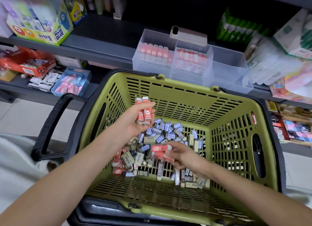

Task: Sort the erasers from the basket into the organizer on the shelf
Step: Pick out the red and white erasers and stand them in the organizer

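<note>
A green basket (236,110) holds a heap of small erasers (162,136) in blue, beige, dark and red sleeves. My left hand (136,122) is raised over the heap and grips two red-sleeved erasers (143,111) upright. My right hand (182,155) is low in the basket and pinches another red-sleeved eraser (160,148) lying sideways, with more red ones under its fingers. On the shelf behind the basket stands a clear organizer (226,68). Its left and middle compartments hold rows of red erasers; the right compartment looks empty.
The basket's black handle (54,124) hangs to the left. A glue display box (42,28) sits on the upper shelf at left. Green boxes (239,28) and pale packages (273,63) crowd the right. A lower shelf holds pink and blue erasers (70,83).
</note>
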Motion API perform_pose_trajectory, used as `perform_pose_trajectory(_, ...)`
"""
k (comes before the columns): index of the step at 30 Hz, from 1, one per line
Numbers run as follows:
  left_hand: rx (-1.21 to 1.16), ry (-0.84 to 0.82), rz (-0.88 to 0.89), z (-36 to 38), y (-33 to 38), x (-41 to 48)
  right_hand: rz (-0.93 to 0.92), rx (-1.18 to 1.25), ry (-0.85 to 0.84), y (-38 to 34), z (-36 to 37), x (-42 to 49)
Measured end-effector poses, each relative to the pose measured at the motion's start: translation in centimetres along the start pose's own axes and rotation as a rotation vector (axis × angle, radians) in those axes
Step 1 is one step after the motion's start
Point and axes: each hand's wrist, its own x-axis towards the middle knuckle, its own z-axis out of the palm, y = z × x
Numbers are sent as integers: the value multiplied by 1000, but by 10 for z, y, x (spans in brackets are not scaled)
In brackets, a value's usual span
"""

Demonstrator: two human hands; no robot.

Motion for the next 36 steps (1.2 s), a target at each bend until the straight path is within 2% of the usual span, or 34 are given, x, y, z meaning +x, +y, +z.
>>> perform_pose_trajectory(6, -64, -109, 103, 8, 3, -5, -292, 649, 188, -81, -22, -11)
perform_pose_trajectory(10, -77, -251, 169, 25, 9, -8, -383, 786, 176, -116, -11, -9)
perform_pose_trajectory(16, -57, -327, 271, 42, 27, -5, -514, 540, 282, -138, 10, -12)
perform_pose_trajectory(22, -160, -386, 261, 48, 41, -6, -401, 350, 334, -161, 0, -24)
perform_pose_trajectory(24, -231, -382, 252, 46, 49, -5, -416, 296, 403, -168, -8, -22)
perform_pose_trajectory(28, -340, -309, 313, 41, 75, -5, -582, 234, 580, -192, -33, -10)
perform_pose_trajectory(31, -364, -352, 396, 36, 99, -1, -689, 93, 707, -215, -55, 9)
perform_pose_trajectory(36, -338, -364, 476, 34, 130, 11, -697, -147, 854, -251, -87, 57)
